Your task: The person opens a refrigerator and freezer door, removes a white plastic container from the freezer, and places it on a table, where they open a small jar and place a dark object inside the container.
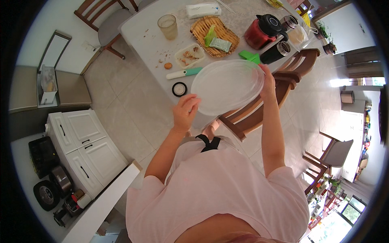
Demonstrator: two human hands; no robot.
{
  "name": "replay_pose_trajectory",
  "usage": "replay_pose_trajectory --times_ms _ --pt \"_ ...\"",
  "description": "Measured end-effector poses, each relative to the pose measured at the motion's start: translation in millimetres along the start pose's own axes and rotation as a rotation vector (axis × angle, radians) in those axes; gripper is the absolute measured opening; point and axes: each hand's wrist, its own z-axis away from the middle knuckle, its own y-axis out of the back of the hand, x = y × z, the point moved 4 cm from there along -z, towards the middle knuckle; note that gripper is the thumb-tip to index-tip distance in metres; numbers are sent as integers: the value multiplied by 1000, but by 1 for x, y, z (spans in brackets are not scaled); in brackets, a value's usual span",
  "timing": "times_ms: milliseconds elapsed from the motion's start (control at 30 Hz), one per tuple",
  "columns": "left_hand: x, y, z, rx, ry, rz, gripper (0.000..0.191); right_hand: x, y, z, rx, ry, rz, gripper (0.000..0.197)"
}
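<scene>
A round translucent plastic lid or shallow container (228,86) is held tilted over the near edge of the table. My right hand (268,82) grips its right rim. At the left rim, the bent fingertips of my left hand (186,111) meet or nearly meet the plastic; whether they grip it is unclear. Just beyond my left hand lies a round black-rimmed cap (179,89). Behind it rests a white-and-teal handled tool (184,73), its right end near the round plastic piece. A green plastic item (249,56) lies behind the rim near my right hand.
On the table (139,33) are a plastic tray with food scraps (190,56), a woven basket (215,33) holding a packet, a glass (167,26), a tissue pack (203,10), a red jug (261,32) and a dark flask (276,52). A wooden chair (252,117) stands close on the right.
</scene>
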Motion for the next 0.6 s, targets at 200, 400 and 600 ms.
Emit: replay_pose_trajectory --times_ms 200,400,600 --pt "-48 -24 49 -143 45 -66 24 44 29 -17 -3 51 513 38" --pt "-75 -35 71 -263 41 -164 40 72 41 -22 194 359 1205 34" --pt "-80 -43 74 -133 332 144 46 91 42 -20 276 303 1214 36"
